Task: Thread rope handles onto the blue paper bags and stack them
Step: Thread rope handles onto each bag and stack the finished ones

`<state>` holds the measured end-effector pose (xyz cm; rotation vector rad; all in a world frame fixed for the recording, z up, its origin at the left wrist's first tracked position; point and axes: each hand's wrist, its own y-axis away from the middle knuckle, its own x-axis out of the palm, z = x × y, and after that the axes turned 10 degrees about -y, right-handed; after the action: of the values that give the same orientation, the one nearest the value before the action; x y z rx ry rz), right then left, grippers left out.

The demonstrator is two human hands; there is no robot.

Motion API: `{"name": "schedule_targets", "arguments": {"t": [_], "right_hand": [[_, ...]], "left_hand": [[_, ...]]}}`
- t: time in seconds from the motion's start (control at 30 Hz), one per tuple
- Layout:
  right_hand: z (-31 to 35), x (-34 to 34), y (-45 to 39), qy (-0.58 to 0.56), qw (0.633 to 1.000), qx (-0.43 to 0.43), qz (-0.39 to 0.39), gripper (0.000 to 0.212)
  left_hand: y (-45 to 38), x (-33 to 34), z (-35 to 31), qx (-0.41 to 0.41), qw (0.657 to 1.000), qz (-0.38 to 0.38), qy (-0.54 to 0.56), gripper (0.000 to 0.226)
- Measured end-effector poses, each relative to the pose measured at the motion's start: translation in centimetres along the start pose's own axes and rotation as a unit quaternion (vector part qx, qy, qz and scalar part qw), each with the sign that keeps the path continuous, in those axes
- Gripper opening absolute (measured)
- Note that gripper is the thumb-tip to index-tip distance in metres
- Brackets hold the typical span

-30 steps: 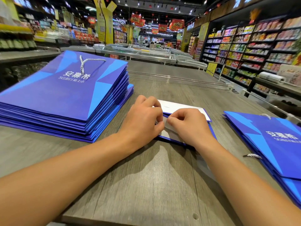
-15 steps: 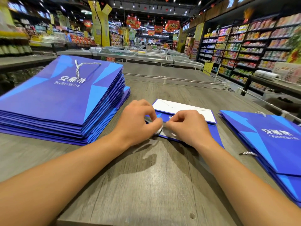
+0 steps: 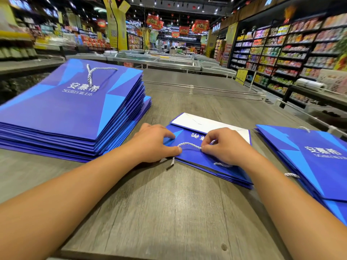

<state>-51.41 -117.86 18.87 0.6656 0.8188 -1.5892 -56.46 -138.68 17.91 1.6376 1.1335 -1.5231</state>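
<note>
Between the two hands, a white twisted rope handle (image 3: 188,144) is pinched: one part is squeezed under the thumb of the left hand (image 3: 154,143), and another part is nipped by the curled fingertips of the right hand (image 3: 224,146). A small arch of rope is made between them, on top of a flat blue paper bag with white letters (image 3: 195,156). This bag is laid on the grey wooden table (image 3: 169,212), just in front of the person, with its white inside flap shown at the far edge. One loose rope end (image 3: 171,164) is left hanging over the near edge of the bag onto the table, and another bit of rope is seen under the right hand. The threading step seems to be the one in hand, and it looks only partly done. Next, the loose end probably has to be pushed through its hole and pulled snug, so a careful pinch is called for; the holes cannot be seen. A tall stack of finished blue bags (image 3: 75,113), with a rope handle on top, is set to the left. A lower pile of blue bags (image 3: 309,160) is set to the right.
</note>
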Motion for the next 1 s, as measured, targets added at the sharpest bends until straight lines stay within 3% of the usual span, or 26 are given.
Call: {"name": "schedule_targets", "arguments": {"t": [0.07, 0.17, 0.23, 0.3, 0.4, 0.5, 0.63, 0.7, 0.83, 1.0], "right_hand": [[0.4, 0.3, 0.0, -0.061, 0.998, -0.021, 0.006, 0.017], [1.2, 1.0, 0.8, -0.26, 0.963, -0.016, 0.07, 0.016], [1.8, 1.4, 1.2, -0.328, 0.938, -0.014, 0.11, 0.012], [2.3, 1.5, 1.3, -0.381, 0.917, -0.012, 0.121, 0.011], [2.4, 1.2, 1.0, -0.437, 0.898, 0.009, 0.056, 0.016], [2.4, 0.8, 0.6, -0.499, 0.865, 0.045, -0.015, 0.019], [2.8, -0.4, 0.5, -0.649, 0.755, 0.059, -0.07, 0.017], [2.8, -0.8, 0.6, -0.685, 0.722, 0.058, -0.079, 0.017], [2.9, -0.7, 0.9, -0.694, 0.716, 0.035, -0.061, 0.016], [2.9, -0.4, 0.7, -0.643, 0.757, 0.061, -0.093, 0.016]], "left_hand": [[-0.3, -0.3, 0.8, -0.02, 0.998, -0.043, -0.028, 0.05], [-0.6, -0.3, 1.5, -0.051, 0.994, -0.082, -0.051, 0.041], [-0.4, -0.2, 1.1, -0.043, 0.995, -0.081, -0.027, 0.054], [0.1, -0.2, 0.2, -0.019, 0.999, -0.045, -0.01, 0.087], [0.3, 0.0, -0.5, 0.006, 0.999, 0.017, -0.05, 0.114], [0.2, 0.1, -0.3, 0.014, 0.996, 0.046, -0.078, 0.109], [0.2, -0.1, -0.3, 0.013, 0.997, 0.041, -0.063, 0.112], [0.2, -0.1, -0.3, 0.014, 0.998, 0.037, -0.051, 0.12], [0.3, -0.3, -0.4, -0.009, 0.998, 0.048, -0.039, 0.117], [0.4, -0.5, -0.5, 0.009, 0.991, 0.115, -0.07, 0.115]]}}
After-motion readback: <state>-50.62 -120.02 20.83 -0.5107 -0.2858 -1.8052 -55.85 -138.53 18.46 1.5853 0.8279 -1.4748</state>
